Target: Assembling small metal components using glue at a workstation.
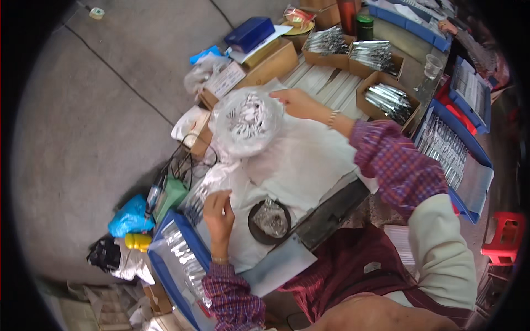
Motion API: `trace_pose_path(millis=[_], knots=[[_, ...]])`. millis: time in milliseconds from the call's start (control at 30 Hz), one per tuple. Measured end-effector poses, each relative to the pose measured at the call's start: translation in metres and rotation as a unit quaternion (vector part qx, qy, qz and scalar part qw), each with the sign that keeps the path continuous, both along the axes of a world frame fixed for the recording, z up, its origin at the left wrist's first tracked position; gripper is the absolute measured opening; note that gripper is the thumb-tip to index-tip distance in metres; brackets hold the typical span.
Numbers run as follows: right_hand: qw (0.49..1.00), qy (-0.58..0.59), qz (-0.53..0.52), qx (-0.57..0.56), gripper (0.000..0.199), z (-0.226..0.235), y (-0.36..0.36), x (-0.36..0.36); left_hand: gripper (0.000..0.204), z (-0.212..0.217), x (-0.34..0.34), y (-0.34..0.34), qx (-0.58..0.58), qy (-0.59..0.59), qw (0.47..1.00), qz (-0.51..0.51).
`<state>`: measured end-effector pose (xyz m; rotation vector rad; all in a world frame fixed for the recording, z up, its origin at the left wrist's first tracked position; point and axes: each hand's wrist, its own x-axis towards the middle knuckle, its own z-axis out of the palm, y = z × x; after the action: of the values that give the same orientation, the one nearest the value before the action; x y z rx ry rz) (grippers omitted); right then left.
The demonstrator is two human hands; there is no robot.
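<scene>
At the far side of the white-covered table stands a round container lined with a clear plastic bag [221, 124], holding many small white and dark pieces [251, 116]. My right hand [298, 105] reaches across to its right rim, fingertips closed at the bag's edge. Nearer me, my left hand [219, 216] hovers over the table's left side with fingers curled together; whatever may be between them is too small to make out. To its right sits a black round dish [258, 234] with a crumpled clear plastic bag [271, 218] of small pieces in it.
A blue tray of metallic pieces [155, 251] lies left of me. Cardboard boxes of silvery pen-like parts [361, 102] stand at the far right. More blue trays [483, 165] line the right, near a red stool [503, 238]. Another person's hand [448, 26] shows at the upper right.
</scene>
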<state>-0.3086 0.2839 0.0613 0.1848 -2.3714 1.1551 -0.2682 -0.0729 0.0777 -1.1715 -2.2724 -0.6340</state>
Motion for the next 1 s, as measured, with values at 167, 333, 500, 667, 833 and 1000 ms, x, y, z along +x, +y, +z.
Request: trace_pose_path(millis=[167,333,500,667,833,1000], knots=[[0.996,-0.086,0.007,0.019,0.036,-0.011,-0.016,-0.054,0.029,0.009,0.012,0.009,0.014,-0.026,0.998,-0.049],[0.990,-0.086,0.016,0.115,0.034,-0.034,-0.009,-0.067,0.030,0.016,0.022,0.012,0.014,-0.047,0.997,-0.053],[0.963,-0.160,-0.030,0.214,0.026,-0.010,-0.001,-0.035,0.029,0.011,0.026,0.016,0.046,-0.091,0.990,-0.100],[0.963,-0.145,0.000,0.225,0.016,0.033,0.048,0.004,0.030,0.002,0.033,0.019,0.045,-0.109,0.985,-0.123],[0.956,-0.091,-0.047,0.275,0.015,0.066,0.136,0.081,0.033,0.004,0.045,0.031,0.015,-0.125,0.980,-0.155],[0.924,-0.182,-0.175,0.287,0.011,0.054,0.178,0.144,0.037,0.000,0.052,0.039,-0.012,-0.130,0.979,-0.154]])
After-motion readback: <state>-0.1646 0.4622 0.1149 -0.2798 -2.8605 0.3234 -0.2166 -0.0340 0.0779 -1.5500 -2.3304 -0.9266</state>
